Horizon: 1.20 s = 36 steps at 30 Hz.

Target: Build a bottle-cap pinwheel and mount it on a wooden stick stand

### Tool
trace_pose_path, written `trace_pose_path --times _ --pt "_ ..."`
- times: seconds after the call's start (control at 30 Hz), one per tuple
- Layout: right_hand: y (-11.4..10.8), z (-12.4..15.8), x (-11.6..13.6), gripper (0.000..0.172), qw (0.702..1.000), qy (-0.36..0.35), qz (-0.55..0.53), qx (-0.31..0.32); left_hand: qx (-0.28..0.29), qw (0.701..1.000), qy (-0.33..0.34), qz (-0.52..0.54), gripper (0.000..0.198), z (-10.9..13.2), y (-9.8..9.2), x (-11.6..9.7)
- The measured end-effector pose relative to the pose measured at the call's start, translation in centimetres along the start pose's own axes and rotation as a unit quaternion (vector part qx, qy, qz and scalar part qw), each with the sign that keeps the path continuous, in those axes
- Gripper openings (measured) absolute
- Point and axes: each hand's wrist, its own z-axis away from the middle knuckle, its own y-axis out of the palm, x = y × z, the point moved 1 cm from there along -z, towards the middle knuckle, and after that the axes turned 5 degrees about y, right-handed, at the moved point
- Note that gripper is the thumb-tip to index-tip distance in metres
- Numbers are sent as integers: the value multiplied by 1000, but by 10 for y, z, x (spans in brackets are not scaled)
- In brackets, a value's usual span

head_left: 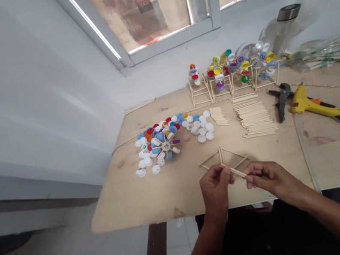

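Note:
My left hand [215, 187] and my right hand [268, 177] are both closed, pinching opposite ends of thin wooden sticks [237, 171] near the table's front edge. The sticks lie side by side, tilted down to the right; their exact number is hard to make out. Just beyond my fingers, a flat frame of glued sticks [209, 157] rests on the table, formed of two triangular shapes. My left hand hides part of its near side.
A wheel of sticks and bottle caps [166, 146] lies by loose caps [202, 138] at left. Stick piles [255, 117], cutting pliers [282, 100] and a yellow glue gun [312, 104] lie beyond my hands. Finished cap-wheel models [219, 80] stand along the wall.

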Motion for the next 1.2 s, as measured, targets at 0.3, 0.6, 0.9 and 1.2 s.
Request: trace_pose_path --times 0.3,0.6,0.9,1.2 --pt "0 11 -9 31 994 -5 98 -41 22 999 -41 2 26 13 -8 2" --pt "-1 12 -3 28 985 -22 163 -44 74 994 -17 -75 19 7 -20 2" --pt "3 0 3 21 948 -59 298 -94 185 860 291 -377 19 -3 -23 -15" --pt "7 -4 10 20 946 -88 302 -77 272 777 352 -445 14 -14 -22 -13"
